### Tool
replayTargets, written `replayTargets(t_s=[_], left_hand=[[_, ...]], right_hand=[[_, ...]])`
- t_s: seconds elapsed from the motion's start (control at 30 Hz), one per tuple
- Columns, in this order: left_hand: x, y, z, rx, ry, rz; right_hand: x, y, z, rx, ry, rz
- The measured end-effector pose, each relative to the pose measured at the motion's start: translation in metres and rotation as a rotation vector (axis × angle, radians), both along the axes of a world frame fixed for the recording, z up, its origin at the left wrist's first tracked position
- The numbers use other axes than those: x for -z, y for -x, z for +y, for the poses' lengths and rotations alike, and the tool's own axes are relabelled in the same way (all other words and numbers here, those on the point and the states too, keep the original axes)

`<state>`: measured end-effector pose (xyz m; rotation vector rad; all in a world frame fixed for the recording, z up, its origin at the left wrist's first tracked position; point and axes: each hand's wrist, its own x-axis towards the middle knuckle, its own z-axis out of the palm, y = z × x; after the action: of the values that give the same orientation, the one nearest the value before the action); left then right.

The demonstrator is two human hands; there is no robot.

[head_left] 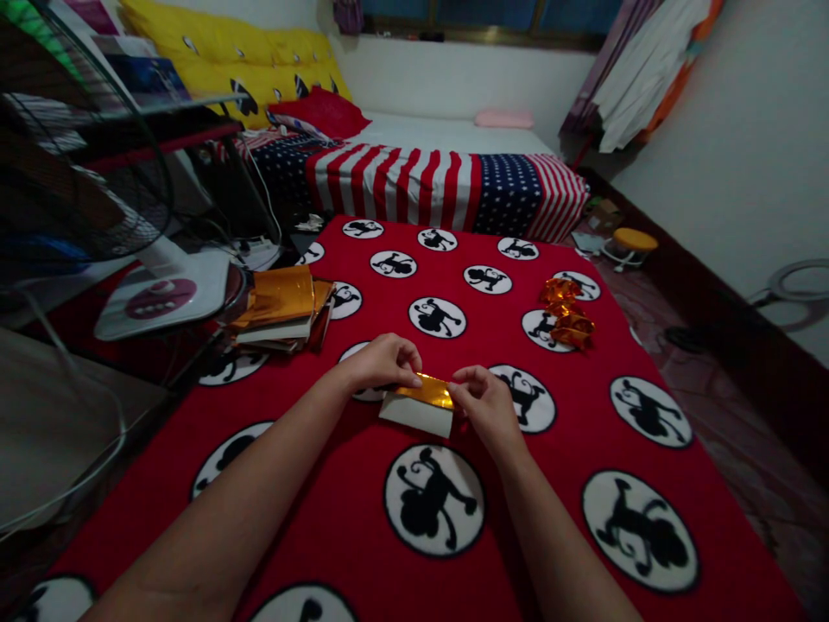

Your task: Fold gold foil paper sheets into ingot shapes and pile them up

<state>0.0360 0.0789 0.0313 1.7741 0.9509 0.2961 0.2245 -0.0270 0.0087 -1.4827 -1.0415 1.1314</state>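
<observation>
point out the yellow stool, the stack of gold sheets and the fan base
stool [635, 239]: head view, on its yellow seat
stack [280, 296]: head view, on the gold face of its top sheet
fan base [202, 278]: head view, on the white part right of the pink disc

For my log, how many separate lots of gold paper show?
3: stack at left; sheet between left hand and right hand; shiny pieces at right. Others may be hidden.

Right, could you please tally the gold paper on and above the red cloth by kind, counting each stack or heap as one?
Flat stack: 1
Loose heap: 1
Held sheet: 1
Total: 3
</observation>
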Motion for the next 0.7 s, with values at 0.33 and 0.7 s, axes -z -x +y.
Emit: replayTargets(t_s=[0.33, 0.7], left_hand=[[0.02, -0.027, -0.007, -0.084, -0.443, 0.001], [0.034, -0.019, -0.025, -0.184, -0.717, 0.107]], right_hand=[[0.008, 0.011, -0.017, -0.044, 0.013, -0.048], [0.014, 0.007, -0.024, -0.149, -0.025, -0.171]])
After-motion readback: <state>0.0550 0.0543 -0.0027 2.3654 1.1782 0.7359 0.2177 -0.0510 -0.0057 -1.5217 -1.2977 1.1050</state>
